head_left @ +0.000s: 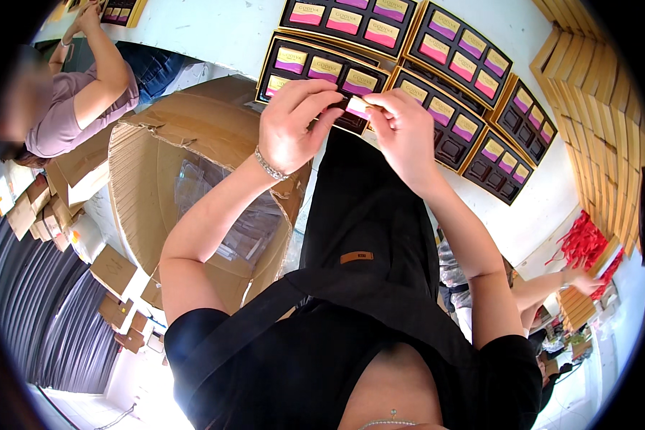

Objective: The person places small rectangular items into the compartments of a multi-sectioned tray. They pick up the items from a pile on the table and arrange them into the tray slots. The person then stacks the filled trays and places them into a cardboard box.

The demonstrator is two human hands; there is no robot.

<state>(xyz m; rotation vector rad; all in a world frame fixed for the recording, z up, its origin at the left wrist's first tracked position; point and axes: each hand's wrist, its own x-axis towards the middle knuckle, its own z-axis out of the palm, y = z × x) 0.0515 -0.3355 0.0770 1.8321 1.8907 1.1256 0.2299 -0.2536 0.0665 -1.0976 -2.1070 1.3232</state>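
My right hand point(406, 132) pinches a small gold-and-pink wrapped square point(357, 107) between thumb and fingertips. It is over the near edge of a gold-rimmed black tray point(265, 69) that holds similar gold-and-purple squares point(325, 69). Just left of it, my left hand point(294, 123) has its thumb and index finger curled close together; what they grip, if anything, is too small to make out. Part of the tray's near row is hidden behind my hands. Beside my right hand lies another tray point(448, 149), with squares in its upper row and bare dark cavities below.
More filled trays point(460, 47) lie further back on the white table point(215, 29). Stacked gold-edged boxes point(588, 93) line the right side, near red ribbons point(584, 240). A large cardboard box point(132, 179) with clear plastic pieces stands at left. Other people work at far left and right.
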